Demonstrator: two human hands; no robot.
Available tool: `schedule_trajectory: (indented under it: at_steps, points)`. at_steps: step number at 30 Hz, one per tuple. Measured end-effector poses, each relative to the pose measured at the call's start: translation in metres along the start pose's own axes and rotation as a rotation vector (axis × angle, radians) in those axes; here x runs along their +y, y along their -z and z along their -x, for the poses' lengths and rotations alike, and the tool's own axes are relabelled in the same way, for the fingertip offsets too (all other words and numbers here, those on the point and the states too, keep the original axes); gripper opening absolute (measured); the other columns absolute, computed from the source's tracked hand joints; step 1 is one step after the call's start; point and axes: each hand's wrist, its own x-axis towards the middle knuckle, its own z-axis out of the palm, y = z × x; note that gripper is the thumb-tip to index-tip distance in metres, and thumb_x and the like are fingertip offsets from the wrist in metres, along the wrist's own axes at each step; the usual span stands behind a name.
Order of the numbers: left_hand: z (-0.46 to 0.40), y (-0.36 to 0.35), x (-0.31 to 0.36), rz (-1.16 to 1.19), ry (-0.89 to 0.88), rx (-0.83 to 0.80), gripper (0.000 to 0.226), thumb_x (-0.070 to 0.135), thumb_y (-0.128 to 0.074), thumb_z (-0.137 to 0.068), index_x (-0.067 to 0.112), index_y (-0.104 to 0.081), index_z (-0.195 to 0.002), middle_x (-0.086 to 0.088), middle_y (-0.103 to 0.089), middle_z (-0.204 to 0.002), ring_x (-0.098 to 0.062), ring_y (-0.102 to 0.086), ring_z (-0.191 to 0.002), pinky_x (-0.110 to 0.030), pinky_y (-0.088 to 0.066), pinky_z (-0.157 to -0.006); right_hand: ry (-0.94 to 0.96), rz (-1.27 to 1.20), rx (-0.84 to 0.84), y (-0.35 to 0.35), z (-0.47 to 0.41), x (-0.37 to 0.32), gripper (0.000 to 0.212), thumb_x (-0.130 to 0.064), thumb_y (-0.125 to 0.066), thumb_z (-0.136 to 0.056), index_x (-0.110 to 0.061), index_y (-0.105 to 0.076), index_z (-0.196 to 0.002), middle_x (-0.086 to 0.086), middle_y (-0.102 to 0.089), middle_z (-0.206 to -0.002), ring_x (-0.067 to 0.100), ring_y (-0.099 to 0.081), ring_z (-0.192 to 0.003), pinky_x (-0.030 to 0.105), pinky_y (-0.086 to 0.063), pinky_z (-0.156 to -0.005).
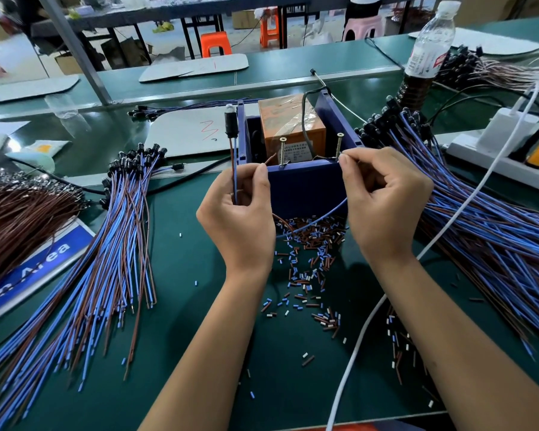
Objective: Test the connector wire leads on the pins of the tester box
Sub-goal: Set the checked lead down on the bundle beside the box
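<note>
Both hands pinching: left hand on upright connector, right hand with blue lead at right pin.

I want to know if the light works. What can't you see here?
Head view only:
- Bulb: too small and blurred to tell if lit.
- Blue lead tip: covered by the right hand at the right pin.
- Tester box label: too small to read.
- Wires in the left hand: hidden behind fingers.
</note>
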Motion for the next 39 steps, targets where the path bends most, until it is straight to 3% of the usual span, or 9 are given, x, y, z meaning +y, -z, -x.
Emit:
schedule_trajectory:
  at_steps: [4,16,22,26,28,32,35,39]
  points:
    - [0.002,0.001,-0.004,-0.047,-0.063,-0.086,0.008,0.018,-0.073,-0.094,0.017,-0.077,-0.087,0.007,-0.064,-0.069,-0.003,-0.05,-0.061,-0.021,-0.04,-0.061,0.008,0.005,-0.003,0.001,-0.001,0.0,0.014,-0.013,-0.071,-0.1,-0.004,-0.08,-0.097,0.001,-0.072,-0.083,0.007,-0.062,-0.074,0.014,-0.043,-0.071]
    - [0.005,0.002,-0.005,-0.02,-0.05,-0.104,0.01,0.017,-0.072,-0.095,0.013,-0.078,-0.088,0.005,-0.064,-0.071,-0.004,-0.049,-0.062,-0.022,-0.04,-0.062,0.01,0.008,-0.014,0.002,-0.001,-0.002,0.013,-0.013,-0.07,-0.101,-0.005,-0.08,-0.097,0.001,-0.07,-0.082,0.004,-0.061,-0.073,0.012,-0.042,-0.069]
    - [0.005,0.003,-0.003,-0.02,-0.04,-0.089,0.01,0.017,-0.072,-0.095,0.013,-0.077,-0.088,0.006,-0.065,-0.072,-0.006,-0.051,-0.063,-0.023,-0.041,-0.061,-0.003,0.002,-0.02,0.002,0.0,-0.004,0.014,-0.014,-0.07,-0.101,-0.006,-0.08,-0.097,0.001,-0.072,-0.084,0.009,-0.064,-0.074,0.017,-0.046,-0.068]
    - [0.007,0.005,0.002,-0.028,-0.089,-0.017,0.01,0.02,-0.071,-0.095,0.017,-0.074,-0.086,0.0,-0.065,-0.072,-0.018,-0.054,-0.062,-0.032,-0.044,-0.057,-0.058,-0.027,-0.008,0.003,0.003,-0.006,0.014,-0.017,-0.069,-0.101,-0.01,-0.079,-0.094,-0.002,-0.072,-0.081,0.012,-0.066,-0.072,0.03,-0.053,-0.062]
    - [0.008,0.007,0.007,-0.016,-0.098,-0.021,0.01,0.02,-0.07,-0.096,0.018,-0.073,-0.086,-0.001,-0.062,-0.072,-0.015,-0.05,-0.061,-0.03,-0.04,-0.056,-0.056,-0.042,-0.002,0.006,0.005,-0.008,0.014,-0.017,-0.068,-0.101,-0.01,-0.078,-0.094,-0.003,-0.072,-0.081,0.012,-0.067,-0.072,0.032,-0.054,-0.062]
    - [-0.008,0.01,0.022,0.085,0.017,0.014,0.016,0.02,-0.069,-0.098,0.014,-0.072,-0.084,0.01,-0.056,-0.069,-0.008,-0.046,-0.061,-0.027,-0.038,-0.058,0.053,-0.063,0.007,0.013,-0.006,-0.029,0.015,-0.016,-0.068,-0.102,-0.006,-0.077,-0.095,-0.001,-0.071,-0.082,0.013,-0.067,-0.071,0.03,-0.052,-0.061]
    - [-0.047,0.01,0.04,0.272,0.194,0.046,0.027,0.025,-0.06,-0.103,0.018,-0.074,-0.08,0.012,-0.052,-0.061,-0.011,-0.043,-0.06,-0.032,-0.034,-0.06,0.136,-0.14,0.011,0.007,-0.047,-0.06,0.012,-0.018,-0.068,-0.102,-0.012,-0.076,-0.095,-0.007,-0.069,-0.078,0.006,-0.066,-0.068,0.026,-0.052,-0.061]
    - [-0.123,0.004,0.053,0.614,0.508,0.017,0.041,0.028,-0.042,-0.111,0.005,-0.071,-0.095,0.005,-0.044,-0.06,-0.007,-0.034,-0.049,-0.023,-0.026,-0.044,0.102,-0.072,-0.146,-0.028,-0.122,-0.094,0.013,-0.023,-0.068,-0.098,-0.012,-0.075,-0.102,-0.003,-0.073,-0.09,0.006,-0.071,-0.075,0.027,-0.06,-0.073]
